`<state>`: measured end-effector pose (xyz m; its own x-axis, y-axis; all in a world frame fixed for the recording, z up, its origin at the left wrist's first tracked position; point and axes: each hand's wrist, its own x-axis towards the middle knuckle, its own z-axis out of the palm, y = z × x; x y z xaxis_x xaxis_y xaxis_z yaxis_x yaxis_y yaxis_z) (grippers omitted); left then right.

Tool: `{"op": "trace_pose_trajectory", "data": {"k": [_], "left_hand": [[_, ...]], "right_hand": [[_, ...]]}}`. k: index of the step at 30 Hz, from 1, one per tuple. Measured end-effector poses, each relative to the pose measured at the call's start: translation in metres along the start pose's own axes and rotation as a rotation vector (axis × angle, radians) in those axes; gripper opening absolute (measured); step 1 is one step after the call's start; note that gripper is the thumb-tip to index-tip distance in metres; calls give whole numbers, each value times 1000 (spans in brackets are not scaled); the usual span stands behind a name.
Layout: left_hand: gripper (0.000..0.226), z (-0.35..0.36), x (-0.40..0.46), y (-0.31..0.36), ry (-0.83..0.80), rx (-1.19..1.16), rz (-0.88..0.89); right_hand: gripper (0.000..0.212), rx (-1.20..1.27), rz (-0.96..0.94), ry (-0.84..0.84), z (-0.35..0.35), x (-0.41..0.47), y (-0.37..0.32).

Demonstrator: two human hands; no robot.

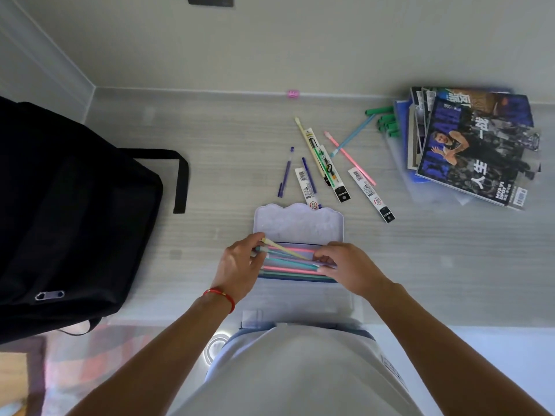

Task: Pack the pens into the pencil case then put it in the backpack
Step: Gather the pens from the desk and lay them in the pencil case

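Note:
An open lilac pencil case (297,223) lies on the pale table in front of me, lid flipped back. Several pastel pens (288,262) lie in its tray. My left hand (237,268) pinches the left ends of these pens, one yellow pen tilted up across the others. My right hand (348,265) presses on their right ends. Loose pens remain beyond the case: two purple pens (285,175), a yellow pen (310,145), a pink pen (350,159), a blue pen (353,135). A black backpack (69,217) lies at the left.
Several packaged refills (371,193) lie among the loose pens. Green markers (386,121) sit beside a stack of magazines (474,148) at the far right. A small pink thing (292,93) rests by the wall. The table's near edge runs just under my forearms.

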<state>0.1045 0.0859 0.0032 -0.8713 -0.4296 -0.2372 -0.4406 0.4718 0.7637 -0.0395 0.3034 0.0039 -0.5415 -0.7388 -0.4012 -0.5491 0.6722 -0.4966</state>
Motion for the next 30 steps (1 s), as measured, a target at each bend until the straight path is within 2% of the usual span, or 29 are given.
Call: {"op": "trace_pose_trajectory", "data": {"k": [5,9,12,17,20,25,27,30], "left_hand": [[40,1,-3,2,3,-54,-82],[40,0,-6,5,-2,76,35],[42,-1,-9,6,-3,138,107],[43,2,-15,8,12,119,137],[44,5,-18,6,3,104,93],[63,12,-28,12,-42,67,139],[62,11,-28,10,-39,97,160],[48,8,-26,4,-46,206,248]], "right_hand": [[22,-52,-18,69,6,-6,0],[22,-142,-56,75,6,-2,-1],[27,-120,-57,95,2,2,-2],[25,-65,-56,120,2,3,-5],[20,-34,-82,176,6,-1,-5],[23,-85,-144,169,21,-2,-13],[26,-77,-139,185,23,-5,-12],[26,-71,-92,294,22,-15,1]]}}
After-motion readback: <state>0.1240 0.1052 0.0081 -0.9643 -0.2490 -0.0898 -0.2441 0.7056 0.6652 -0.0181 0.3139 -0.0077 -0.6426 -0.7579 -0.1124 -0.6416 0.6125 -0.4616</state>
